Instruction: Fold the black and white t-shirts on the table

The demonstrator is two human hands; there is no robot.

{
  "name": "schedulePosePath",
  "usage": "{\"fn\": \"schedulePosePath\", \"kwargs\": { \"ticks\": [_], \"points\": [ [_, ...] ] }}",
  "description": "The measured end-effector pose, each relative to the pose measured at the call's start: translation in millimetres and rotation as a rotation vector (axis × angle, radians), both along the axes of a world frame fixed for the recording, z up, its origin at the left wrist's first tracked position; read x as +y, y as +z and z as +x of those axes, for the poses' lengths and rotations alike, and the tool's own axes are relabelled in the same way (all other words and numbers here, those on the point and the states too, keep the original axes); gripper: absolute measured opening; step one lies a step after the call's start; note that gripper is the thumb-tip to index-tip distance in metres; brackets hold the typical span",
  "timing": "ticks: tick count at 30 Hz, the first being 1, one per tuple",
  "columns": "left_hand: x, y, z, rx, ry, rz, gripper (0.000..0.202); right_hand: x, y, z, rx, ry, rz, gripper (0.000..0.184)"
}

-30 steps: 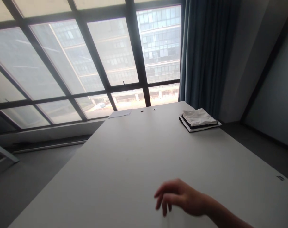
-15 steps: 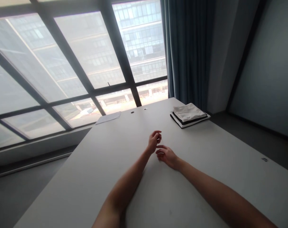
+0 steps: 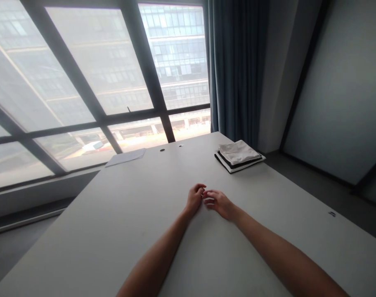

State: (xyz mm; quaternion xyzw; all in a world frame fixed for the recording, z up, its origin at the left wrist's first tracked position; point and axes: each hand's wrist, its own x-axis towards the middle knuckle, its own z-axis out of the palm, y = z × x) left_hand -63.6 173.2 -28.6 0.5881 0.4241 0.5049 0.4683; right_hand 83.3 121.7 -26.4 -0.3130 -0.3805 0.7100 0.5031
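Note:
Above the white table (image 3: pixel 135 210), my left hand (image 3: pixel 195 196) and my right hand (image 3: pixel 218 203) come together in the middle of the view. The fingers of my left hand are loosely bent, and I see nothing in them. On my right hand the fingers reach left, slightly bent and apart, also holding nothing. The fingertips of both hands meet or overlap; whether they truly touch I cannot tell. Beyond them, apart from either hand, lies a stack of folded cloths (image 3: pixel 240 152), light on top with black and white layers below.
A sheet of white paper (image 3: pixel 126 157) lies at the table's far left edge. Two round holes (image 3: pixel 162 150) sit near the back edge. A small dark item (image 3: pixel 332 214) is at the right edge. Behind stand windows and a blue curtain (image 3: pixel 237 70).
My left hand has come down and nearer to my right hand, its fingers now more bent. The view has turned slightly right, and the stack of cloths has not moved on the table.

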Motion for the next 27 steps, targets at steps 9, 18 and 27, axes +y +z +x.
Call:
{"fn": "schedulePosePath", "kwargs": {
  "ticks": [9, 18, 27],
  "points": [
    [-3.6, 0.6, 3.6, 0.016, -0.018, 0.024, 0.024, 103.8, 36.2, 97.2, -1.21, -1.112, 0.529, 0.03],
    [2.7, -8.5, 1.5, -0.022, 0.045, 0.0, 0.024, 119.3, 49.3, 96.6, -1.303, -1.042, 0.471, 0.019],
    [35.6, -7.7, -40.9, -0.072, 0.54, 0.124, 0.06, 16.1, 11.3, -33.3, -0.85, -0.341, 0.846, 0.018]
  ]
}}
